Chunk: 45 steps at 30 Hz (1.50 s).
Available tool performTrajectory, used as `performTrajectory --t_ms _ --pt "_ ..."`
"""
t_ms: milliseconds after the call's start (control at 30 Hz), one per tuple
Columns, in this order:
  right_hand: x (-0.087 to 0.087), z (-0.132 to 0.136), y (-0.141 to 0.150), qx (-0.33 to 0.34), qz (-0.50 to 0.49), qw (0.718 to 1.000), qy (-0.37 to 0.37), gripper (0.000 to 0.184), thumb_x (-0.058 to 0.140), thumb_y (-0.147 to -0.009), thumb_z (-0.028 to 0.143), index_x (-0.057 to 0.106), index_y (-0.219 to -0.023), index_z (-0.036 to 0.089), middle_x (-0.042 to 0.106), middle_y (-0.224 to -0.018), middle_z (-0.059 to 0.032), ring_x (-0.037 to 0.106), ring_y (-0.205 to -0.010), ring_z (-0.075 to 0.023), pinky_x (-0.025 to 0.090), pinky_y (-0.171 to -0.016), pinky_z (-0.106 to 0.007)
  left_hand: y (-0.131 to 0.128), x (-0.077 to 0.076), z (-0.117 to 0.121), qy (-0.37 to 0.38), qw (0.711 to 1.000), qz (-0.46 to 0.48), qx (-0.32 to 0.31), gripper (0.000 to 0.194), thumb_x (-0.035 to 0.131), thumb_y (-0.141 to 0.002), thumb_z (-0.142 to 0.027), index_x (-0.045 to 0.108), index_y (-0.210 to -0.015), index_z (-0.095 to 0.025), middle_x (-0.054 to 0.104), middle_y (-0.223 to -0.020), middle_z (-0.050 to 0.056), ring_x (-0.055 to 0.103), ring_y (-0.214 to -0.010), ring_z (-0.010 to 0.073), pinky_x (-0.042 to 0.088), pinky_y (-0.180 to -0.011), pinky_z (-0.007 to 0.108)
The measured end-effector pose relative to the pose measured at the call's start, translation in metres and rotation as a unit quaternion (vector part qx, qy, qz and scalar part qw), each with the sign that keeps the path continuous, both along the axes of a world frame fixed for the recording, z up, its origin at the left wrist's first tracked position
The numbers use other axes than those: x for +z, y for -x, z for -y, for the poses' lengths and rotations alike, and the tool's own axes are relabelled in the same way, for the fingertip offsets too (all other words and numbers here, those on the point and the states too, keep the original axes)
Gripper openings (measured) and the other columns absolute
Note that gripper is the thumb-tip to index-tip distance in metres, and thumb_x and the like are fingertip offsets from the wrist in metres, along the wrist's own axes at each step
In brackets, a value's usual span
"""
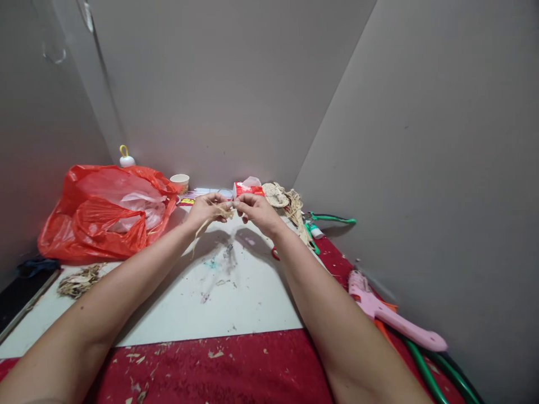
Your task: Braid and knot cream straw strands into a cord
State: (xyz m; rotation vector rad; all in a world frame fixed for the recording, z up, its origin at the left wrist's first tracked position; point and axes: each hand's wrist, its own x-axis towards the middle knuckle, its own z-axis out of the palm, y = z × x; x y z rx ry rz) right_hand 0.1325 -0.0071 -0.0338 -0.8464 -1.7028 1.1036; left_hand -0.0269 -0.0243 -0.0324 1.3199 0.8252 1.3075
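Observation:
My left hand (207, 210) is raised over the white board (252, 297), its fingers closed around a pale, dry plant-fibre strip (202, 230). One thin tail of the strip hangs below that hand, over the wrist. My right hand (257, 213) meets it fingertip to fingertip, with thumb and forefinger pinched on the strip's near end. The exact shape between the fingertips is too small to make out. Just behind my right hand lie a coiled straw-coloured disc (275, 194) and a bundle of similar dry strips (295, 207).
A red plastic bag (105, 219) fills the left, with dry scraps (82, 280) in front. At the back stand a paper cup (180, 181) and a red tissue pack (248, 188). Green-handled pliers (332, 217) and a pink glue gun (396, 317) lie right, on red cloth (210, 370), near grey walls.

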Motion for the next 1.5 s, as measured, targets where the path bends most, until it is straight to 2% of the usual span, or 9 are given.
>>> performTrajectory --t_ms 233,400,633,800,933,1100,1233,1333,1500 --pt "0.009 0.005 -0.004 0.0 0.008 1.0 -0.001 0.024 0.063 -0.07 0.039 0.055 -0.067 0.017 0.049 -0.06 0.0032 0.044 -0.053 -0.0082 0.036 -0.044 -0.02 0.003 -0.001 -0.001 0.011 0.999 0.006 -0.05 0.032 0.079 -0.06 -0.03 0.056 -0.074 -0.013 0.057 -0.058 -0.003 0.054 -0.049 0.0068 0.047 -0.049 0.022" --pt "0.012 0.005 -0.008 0.012 0.025 1.0 -0.003 0.024 0.062 -0.071 0.039 0.057 -0.069 0.016 0.049 -0.059 0.0029 0.044 -0.052 -0.0081 0.035 -0.044 -0.02 0.003 -0.002 -0.003 0.002 0.998 0.01 -0.057 0.034 0.08 -0.057 -0.026 0.051 -0.072 -0.016 0.058 -0.059 -0.003 0.053 -0.049 0.0067 0.046 -0.048 0.021" --pt "0.013 0.006 -0.009 0.006 0.038 0.999 0.001 0.024 0.062 -0.071 0.038 0.056 -0.067 0.016 0.051 -0.058 0.0022 0.045 -0.052 -0.0085 0.036 -0.044 -0.02 0.007 0.003 -0.002 0.051 0.995 -0.001 -0.09 0.017 0.073 -0.061 -0.016 0.059 -0.068 -0.012 0.06 -0.063 0.0 0.057 -0.052 0.0074 0.05 -0.055 0.023" --pt "0.014 0.005 -0.009 -0.004 0.049 0.999 -0.007 0.024 0.062 -0.071 0.038 0.054 -0.066 0.016 0.051 -0.057 0.0023 0.045 -0.051 -0.0084 0.037 -0.044 -0.02 0.011 0.005 -0.004 0.073 0.99 0.006 -0.117 0.019 0.075 -0.058 -0.013 0.063 -0.072 -0.01 0.064 -0.066 0.003 0.06 -0.058 0.01 0.053 -0.063 0.028" --pt "0.017 0.006 -0.012 -0.012 0.064 0.998 -0.019 0.025 0.061 -0.072 0.039 0.055 -0.066 0.016 0.051 -0.057 0.0024 0.044 -0.049 -0.008 0.037 -0.045 -0.021 0.011 0.007 -0.003 0.067 0.992 0.002 -0.106 0.021 0.075 -0.059 -0.013 0.062 -0.075 -0.01 0.065 -0.066 0.004 0.061 -0.06 0.0109 0.052 -0.062 0.026" --pt "0.021 0.009 -0.01 -0.039 0.099 0.991 -0.084 0.023 0.057 -0.074 0.037 0.054 -0.065 0.017 0.049 -0.057 0.0023 0.043 -0.05 -0.0091 0.034 -0.047 -0.022 0.011 0.013 0.003 0.077 0.992 0.023 -0.094 0.022 0.076 -0.06 -0.016 0.06 -0.074 -0.011 0.065 -0.065 0.004 0.062 -0.058 0.0112 0.052 -0.062 0.027" --pt "0.023 0.011 -0.004 -0.062 0.139 0.972 -0.179 0.021 0.054 -0.077 0.031 0.054 -0.061 0.017 0.05 -0.059 0.001 0.044 -0.057 -0.0109 0.035 -0.054 -0.024 0.012 0.012 0.0 0.108 0.988 0.029 -0.105 0.024 0.079 -0.056 -0.018 0.064 -0.072 -0.009 0.065 -0.061 0.006 0.062 -0.057 0.0139 0.052 -0.063 0.031" --pt "0.022 0.011 0.0 -0.084 0.168 0.958 -0.217 0.021 0.054 -0.078 0.029 0.053 -0.06 0.017 0.052 -0.061 0.0 0.045 -0.059 -0.0118 0.035 -0.057 -0.024 0.013 0.01 -0.002 0.111 0.988 0.03 -0.105 0.027 0.081 -0.052 -0.019 0.065 -0.071 -0.009 0.065 -0.061 0.006 0.062 -0.057 0.0145 0.052 -0.063 0.032" --pt "0.019 0.012 0.004 -0.099 0.214 0.941 -0.241 0.027 0.054 -0.08 0.035 0.052 -0.06 0.017 0.052 -0.061 -0.0004 0.043 -0.058 -0.0117 0.033 -0.055 -0.024 0.01 0.006 -0.001 0.072 0.994 -0.032 -0.079 0.017 0.075 -0.054 -0.012 0.065 -0.068 -0.011 0.06 -0.058 0.0 0.057 -0.054 0.0089 0.049 -0.058 0.024"
